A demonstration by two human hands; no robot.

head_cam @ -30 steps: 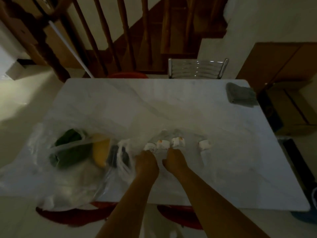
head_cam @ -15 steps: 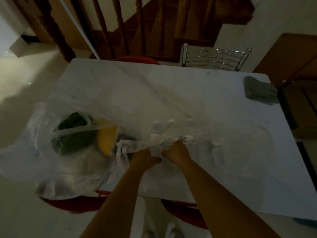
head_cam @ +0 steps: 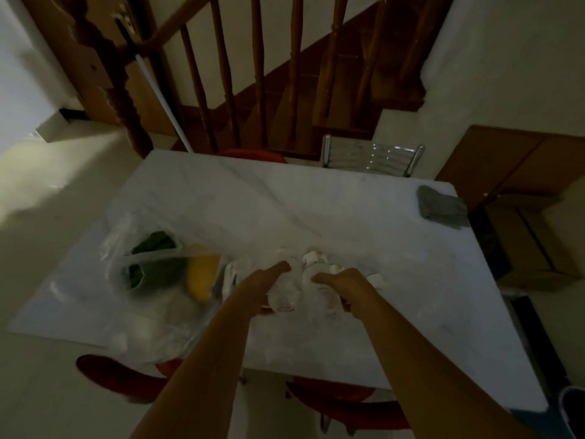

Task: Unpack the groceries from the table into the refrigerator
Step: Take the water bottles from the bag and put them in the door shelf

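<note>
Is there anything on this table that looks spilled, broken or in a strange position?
Nothing looks spilled or broken. The clear plastic bottles lie between both hands on the white marble table. The clear plastic bag of green and yellow produce slumps over the table's near-left edge, which could slip. The picture is dim and blurred.

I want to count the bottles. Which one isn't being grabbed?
The small white-capped bottle farthest right on the table. It lies just beyond the right hand, apart from the cluster both hands are gathering.
</note>
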